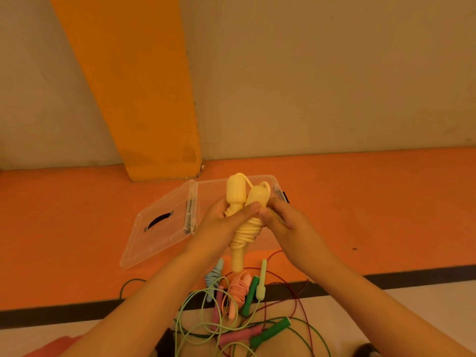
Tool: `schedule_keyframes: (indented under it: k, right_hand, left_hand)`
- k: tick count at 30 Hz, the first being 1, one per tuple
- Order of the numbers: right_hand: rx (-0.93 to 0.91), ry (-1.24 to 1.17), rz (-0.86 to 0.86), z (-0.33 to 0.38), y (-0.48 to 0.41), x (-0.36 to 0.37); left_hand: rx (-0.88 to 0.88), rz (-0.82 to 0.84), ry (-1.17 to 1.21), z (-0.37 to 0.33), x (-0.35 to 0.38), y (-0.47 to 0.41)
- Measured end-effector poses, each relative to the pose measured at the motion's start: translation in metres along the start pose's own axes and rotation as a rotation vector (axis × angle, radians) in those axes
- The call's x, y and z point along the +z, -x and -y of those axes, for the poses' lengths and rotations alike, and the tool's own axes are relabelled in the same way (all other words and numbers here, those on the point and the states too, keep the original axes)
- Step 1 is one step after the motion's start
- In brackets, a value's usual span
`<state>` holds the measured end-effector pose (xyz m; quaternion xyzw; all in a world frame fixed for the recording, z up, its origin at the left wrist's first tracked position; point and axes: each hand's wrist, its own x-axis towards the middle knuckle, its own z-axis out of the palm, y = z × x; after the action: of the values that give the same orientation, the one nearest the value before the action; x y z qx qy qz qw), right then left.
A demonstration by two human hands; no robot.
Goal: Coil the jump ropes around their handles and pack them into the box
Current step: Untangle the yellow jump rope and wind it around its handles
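I hold a yellow jump rope (246,229) in front of me, its cord wound tightly around its two handles. My left hand (226,222) grips the bundle from the left. My right hand (279,219) pinches it from the right, near the bulbous handle tops. Behind the hands sits a clear plastic box (277,186), mostly hidden, with its lid (159,225) lying open on the orange floor to the left. Below lie more ropes: a coiled pink one (238,289), a coiled blue one (212,276), and loose green (270,328), pale green (261,280) and pink (239,334) handles with tangled cords.
An orange pillar (144,99) and a beige wall stand beyond the box. A black stripe (412,275) crosses the floor between the orange area and a pale area near me. Thin dark red cord (300,302) loops among the tangle.
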<state>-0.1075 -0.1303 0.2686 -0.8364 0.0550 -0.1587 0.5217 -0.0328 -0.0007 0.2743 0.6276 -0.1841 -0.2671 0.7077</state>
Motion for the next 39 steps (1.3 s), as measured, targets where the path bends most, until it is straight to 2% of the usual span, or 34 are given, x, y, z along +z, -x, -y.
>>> schedule_keyframes:
  k: [5,12,17,21,26,30,32,34,39]
  right_hand:
    - [0.129,0.245,-0.001,-0.001,-0.009,-0.003]
    - [0.089,0.27,-0.013,0.005,-0.011,-0.001]
    - [0.129,0.329,0.001,0.008,-0.008,-0.012]
    - [0.143,0.284,-0.128,0.013,-0.008,-0.027]
    - [0.094,0.258,-0.144,0.014,-0.008,-0.041]
    - [0.056,-0.079,-0.068,0.023,-0.008,-0.041]
    - [-0.02,-0.172,0.0,0.028,-0.006,-0.037]
    - [-0.07,-0.258,0.056,0.032,-0.004,-0.033]
    - [-0.088,-0.4,0.09,0.035,-0.008,-0.038]
  left_hand:
    - [0.121,-0.229,-0.231,0.005,-0.001,-0.008]
    - [0.197,-0.348,-0.425,0.014,0.001,-0.015]
    - [0.141,-0.373,-0.316,0.013,-0.011,-0.023]
    - [0.136,-0.342,-0.27,0.012,-0.015,-0.023]
    - [0.115,-0.386,-0.283,0.015,-0.023,-0.026]
    - [0.063,-0.414,-0.311,0.019,-0.027,-0.028]
    - [0.043,-0.397,-0.337,0.022,-0.024,-0.027]
    - [-0.031,-0.313,-0.349,0.021,-0.021,-0.026]
    - [-0.293,0.149,-0.279,0.015,-0.013,-0.017]
